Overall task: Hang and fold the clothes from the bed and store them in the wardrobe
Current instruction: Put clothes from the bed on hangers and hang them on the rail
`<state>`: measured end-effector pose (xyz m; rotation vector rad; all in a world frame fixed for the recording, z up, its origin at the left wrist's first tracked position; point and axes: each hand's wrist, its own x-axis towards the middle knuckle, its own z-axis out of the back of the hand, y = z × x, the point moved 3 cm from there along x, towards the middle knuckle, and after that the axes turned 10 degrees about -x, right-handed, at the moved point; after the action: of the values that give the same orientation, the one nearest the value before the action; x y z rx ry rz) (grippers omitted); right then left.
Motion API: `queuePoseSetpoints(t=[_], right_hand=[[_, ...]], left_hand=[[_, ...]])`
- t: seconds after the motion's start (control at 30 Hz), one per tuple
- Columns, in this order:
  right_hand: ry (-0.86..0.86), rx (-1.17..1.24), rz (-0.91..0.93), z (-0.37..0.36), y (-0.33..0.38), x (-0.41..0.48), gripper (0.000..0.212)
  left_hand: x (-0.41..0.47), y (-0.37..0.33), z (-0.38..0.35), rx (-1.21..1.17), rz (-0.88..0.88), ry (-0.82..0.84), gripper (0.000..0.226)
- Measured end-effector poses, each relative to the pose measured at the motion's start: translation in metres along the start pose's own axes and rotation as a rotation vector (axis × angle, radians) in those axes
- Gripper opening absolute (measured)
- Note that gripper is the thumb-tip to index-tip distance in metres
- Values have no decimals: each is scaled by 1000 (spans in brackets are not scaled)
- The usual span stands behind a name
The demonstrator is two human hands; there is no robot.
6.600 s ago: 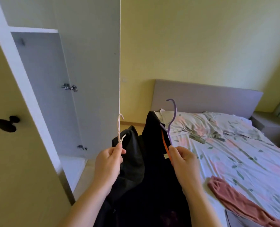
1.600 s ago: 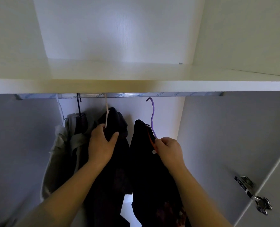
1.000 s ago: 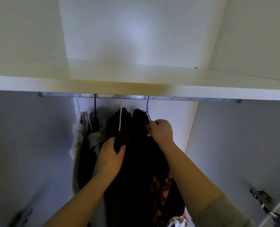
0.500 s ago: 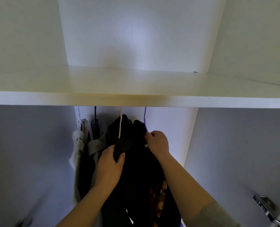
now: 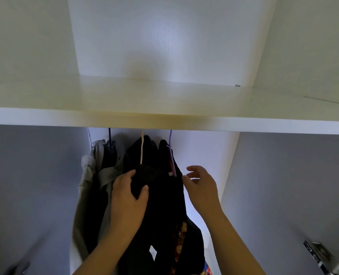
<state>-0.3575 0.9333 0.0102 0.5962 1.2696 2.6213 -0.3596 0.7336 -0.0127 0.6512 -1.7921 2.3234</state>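
Inside the wardrobe [image 5: 283, 185], right under the shelf [image 5: 184, 120], two dark pieces hang side by side, and the gap between them and the hands is what matters here. The left black garment [image 5: 133, 153] sits on a cream hanger [image 5: 142, 149]. The right black garment [image 5: 176, 195] sits on a purple hanger [image 5: 171, 155]. Both hook stems run straight up and vanish behind the shelf's front edge, so I can't see the rail or whether the hooks are fully seated on it. From how freely they dangle, I'd guess they are.

The left hand [image 5: 128, 195] is the one in contact: its fingers and thumb are wrapped around a fold of the left black garment just below the cream hanger's neck. The right hand [image 5: 201, 185] holds nothing. Its fingers are loosely spread and it floats just to the right of the purple hanger, close to the fabric but not clearly touching it.

The clothes hang long-axis down, and the hangers look turned nearly edge-on to the camera. So any slide along the rail would go sideways, left or right.

To the left there's a grey garment [image 5: 85, 165] on a darker hanger [image 5: 109, 135], pressed right against the left black garment, so there's not much room that way. The right side is open all the way to the wardrobe wall. A door hinge [image 5: 317, 253] sits low on the right, well out of the way. There's also a bit of patterned print [image 5: 179, 235] showing lower down on the dark cloth.

My read is that this pair is basically stored, and the left hand only needs to let go.
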Motion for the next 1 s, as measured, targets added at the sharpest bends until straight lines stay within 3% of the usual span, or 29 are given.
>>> queuePoseSetpoints(t=[0.33,0.5,0.7,1.0], right_hand=[[-69,93,-24,27,-26,-35,17],[-111,81,-100,26,-25,-59,17],[-359,87,-240,46,-28,-112,18],[-792,-11,-395,138,-49,-253,17]], left_hand=[[-25,-31,-17,-221,-29,56,36],[-26,-36,-16,-293,-60,171,38],[-37,-38,-33,-474,-73,467,32],[-130,-84,-100,-704,-71,828,32]])
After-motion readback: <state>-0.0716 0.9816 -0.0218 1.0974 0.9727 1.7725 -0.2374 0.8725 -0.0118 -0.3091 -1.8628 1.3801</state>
